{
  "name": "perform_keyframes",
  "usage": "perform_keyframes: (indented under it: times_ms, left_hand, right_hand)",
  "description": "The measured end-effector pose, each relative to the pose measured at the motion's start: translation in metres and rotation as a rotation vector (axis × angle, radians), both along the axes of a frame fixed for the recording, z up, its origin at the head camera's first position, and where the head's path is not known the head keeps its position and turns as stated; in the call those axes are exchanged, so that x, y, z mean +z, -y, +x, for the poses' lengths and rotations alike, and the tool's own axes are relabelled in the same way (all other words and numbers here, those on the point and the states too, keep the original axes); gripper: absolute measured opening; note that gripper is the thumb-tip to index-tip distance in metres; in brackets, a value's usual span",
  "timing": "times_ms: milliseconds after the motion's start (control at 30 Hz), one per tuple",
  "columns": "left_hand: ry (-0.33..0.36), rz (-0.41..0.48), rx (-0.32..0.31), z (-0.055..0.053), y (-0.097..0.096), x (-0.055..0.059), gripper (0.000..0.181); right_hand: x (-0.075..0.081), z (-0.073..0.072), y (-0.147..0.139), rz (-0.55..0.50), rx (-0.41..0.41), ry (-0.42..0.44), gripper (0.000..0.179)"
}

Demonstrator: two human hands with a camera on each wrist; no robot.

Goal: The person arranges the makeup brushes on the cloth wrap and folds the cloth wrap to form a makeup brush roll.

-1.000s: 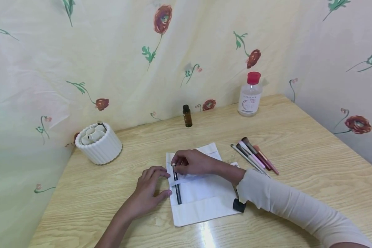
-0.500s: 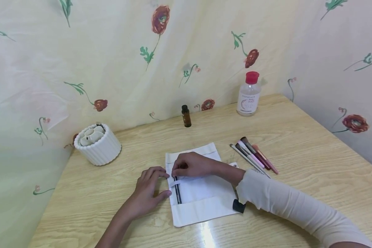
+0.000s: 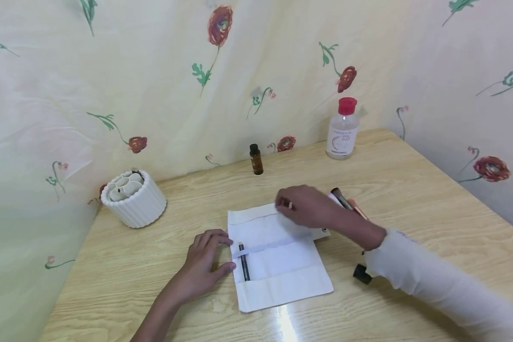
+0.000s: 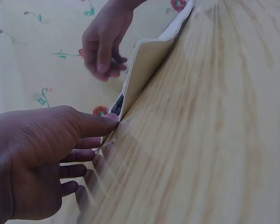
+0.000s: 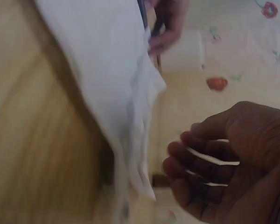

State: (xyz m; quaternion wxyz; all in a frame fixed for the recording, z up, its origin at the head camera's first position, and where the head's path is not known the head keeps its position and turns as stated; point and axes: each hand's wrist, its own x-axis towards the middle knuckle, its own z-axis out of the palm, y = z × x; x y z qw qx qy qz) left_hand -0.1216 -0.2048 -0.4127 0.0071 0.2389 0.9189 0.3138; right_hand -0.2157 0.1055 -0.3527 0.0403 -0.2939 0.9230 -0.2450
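A white cloth brush roll [image 3: 282, 266] lies unfolded on the table. A slim black cosmetic pencil [image 3: 244, 265] with a pale tip sits at its left end, tucked under the cross strap. My left hand [image 3: 207, 256] rests at the roll's left edge, fingers relaxed and thumb touching the edge close to the pencil. Above the roll's upper right part is my right hand [image 3: 305, 206]; the right wrist view shows its fingers [image 5: 200, 154] loosely curved, holding nothing. Several makeup brushes [image 3: 342, 198] lie right of the roll, partly hidden behind the right hand and forearm.
A white ribbed holder [image 3: 138, 204] with a divided top stands at the left. Near the back wall are a small brown bottle [image 3: 256, 161] with a black cap and a clear bottle [image 3: 343, 135] with a red cap. A floral curtain [image 3: 162, 85] hangs behind the table [image 3: 188, 190].
My right hand pushed the pencil further down under the strap, then let it go and moved right and up toward the brushes. The left hand has stayed at the roll's edge.
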Motion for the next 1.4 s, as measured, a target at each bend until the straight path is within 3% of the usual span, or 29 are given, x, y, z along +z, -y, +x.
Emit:
perform_keyframes:
  times_ms: [133, 300, 633, 800, 967, 1200, 1400]
  left_hand:
    - [0.0, 0.004, 0.005, 0.0, 0.001, -0.001, 0.049]
    - [-0.007, 0.007, 0.004, 0.001, 0.003, -0.001, 0.049]
    - [-0.023, 0.017, 0.0, 0.0, 0.002, -0.001, 0.048]
    - [-0.013, 0.014, 0.005, 0.0, 0.002, -0.002, 0.048]
    - [-0.008, 0.013, 0.004, 0.0, 0.002, -0.002, 0.048]
    - [-0.02, 0.011, -0.005, -0.001, 0.001, -0.001, 0.048]
    - [-0.018, 0.017, -0.008, -0.002, 0.001, -0.003, 0.048]
  right_hand:
    - [0.005, -0.008, -0.035, 0.187, -0.146, -0.024, 0.01]
    - [0.005, -0.007, -0.065, 0.336, -0.206, -0.02, 0.014]
    - [-0.004, -0.001, -0.076, 0.331, -0.218, -0.041, 0.022]
    - [-0.008, -0.006, -0.077, 0.319, -0.212, 0.023, 0.02]
    - [-0.002, -0.011, -0.075, 0.234, -0.221, 0.115, 0.019]
    - [0.019, -0.018, -0.066, -0.044, -0.198, 0.157, 0.015]
    - [0.024, -0.024, -0.05, -0.247, -0.164, 0.178, 0.023]
